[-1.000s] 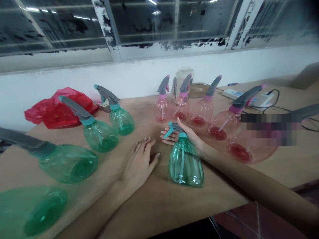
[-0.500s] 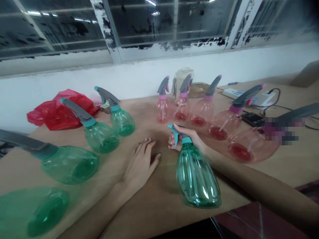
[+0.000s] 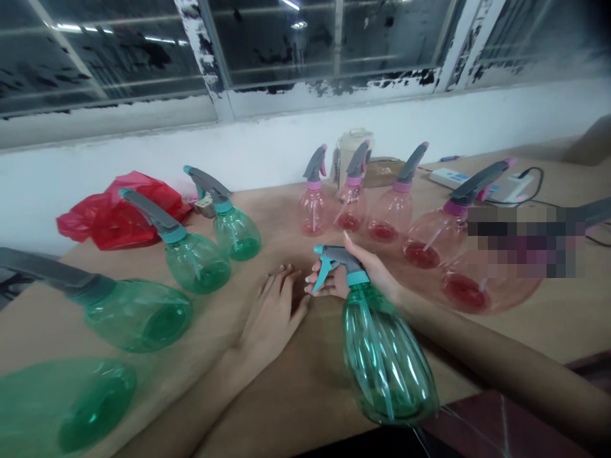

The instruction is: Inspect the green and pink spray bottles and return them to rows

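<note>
A clear green spray bottle point(image 3: 384, 356) with a grey head and turquoise trigger tilts in front of me, its base toward the table's near edge. Behind its neck is my right hand point(image 3: 377, 270), cradling the head. The thumb sticks up, and the fingers reach out past the trigger rather than squeezing it. My left hand point(image 3: 270, 305) lies flat on the table with its fingers loosely spread, holding nothing. Its thumb tip is close to the right fingertips; I cannot tell whether they touch.
Several green spray bottles point(image 3: 198, 261) line the left side, and several pink ones point(image 3: 389, 210) curve along the right. A red plastic bag point(image 3: 126, 213) lies back left. Toward the back right are a power strip point(image 3: 506, 187) with cables and a pale container point(image 3: 353, 143).
The held bottle's base has swung down and toward me, and its head has shifted slightly left. My right thumb has risen off the head, and the fingers have stretched out. My left hand stays put.
</note>
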`<state>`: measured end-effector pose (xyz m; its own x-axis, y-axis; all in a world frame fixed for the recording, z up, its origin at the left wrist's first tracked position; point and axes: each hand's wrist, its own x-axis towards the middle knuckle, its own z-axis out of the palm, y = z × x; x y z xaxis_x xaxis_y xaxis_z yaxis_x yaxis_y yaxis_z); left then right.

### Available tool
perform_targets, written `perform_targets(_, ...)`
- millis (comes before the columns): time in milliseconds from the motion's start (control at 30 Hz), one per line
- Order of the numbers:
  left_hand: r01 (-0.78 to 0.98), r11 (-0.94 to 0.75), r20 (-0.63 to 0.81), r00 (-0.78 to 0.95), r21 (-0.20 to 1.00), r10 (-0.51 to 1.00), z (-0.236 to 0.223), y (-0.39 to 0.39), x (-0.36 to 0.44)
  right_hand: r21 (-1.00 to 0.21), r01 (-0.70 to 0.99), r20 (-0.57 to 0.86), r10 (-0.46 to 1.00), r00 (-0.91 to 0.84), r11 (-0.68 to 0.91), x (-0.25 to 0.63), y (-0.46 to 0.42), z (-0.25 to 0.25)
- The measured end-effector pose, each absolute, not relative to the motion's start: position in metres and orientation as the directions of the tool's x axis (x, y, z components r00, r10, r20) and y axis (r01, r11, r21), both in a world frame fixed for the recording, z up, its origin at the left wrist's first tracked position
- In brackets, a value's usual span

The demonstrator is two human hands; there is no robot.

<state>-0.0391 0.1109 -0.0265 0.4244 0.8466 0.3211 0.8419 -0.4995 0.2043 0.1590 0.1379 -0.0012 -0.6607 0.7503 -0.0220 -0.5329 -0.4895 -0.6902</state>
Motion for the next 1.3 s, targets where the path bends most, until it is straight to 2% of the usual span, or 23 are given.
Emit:
perform_targets(600,0.843,-0.504,0.315,0.433,0.191,0.844,-0.025,0.110,-0.037,-0.662,-0.546,-0.049,0.756,-0.653,-0.514,0.159,0.140,-0.003)
perform_targets(767,0.839,-0.501,0.328,0.421,0.214,0.846,-0.027,0.111,-0.039,-0.725,-0.581,-0.023,0.856,-0.516,-0.370,0.160,0.133,0.005)
perform_targets(867,0.839,-0.502,0.341,0.418,0.211,0.842,-0.028,0.111,-0.039,-0.762,-0.562,0.003,0.866,-0.499,-0.321,0.162,0.131,0.009)
perform_targets(1000,0.848,-0.495,0.331,0.420,0.188,0.845,-0.028,0.110,-0.038,-0.744,-0.622,0.054,0.907,-0.418,-0.243,0.163,0.133,0.012)
perform_targets(1300,0.855,-0.492,0.317,0.426,0.163,0.847,-0.026,0.108,-0.038,-0.744,-0.617,0.108,0.866,-0.489,-0.256,0.164,0.133,0.015)
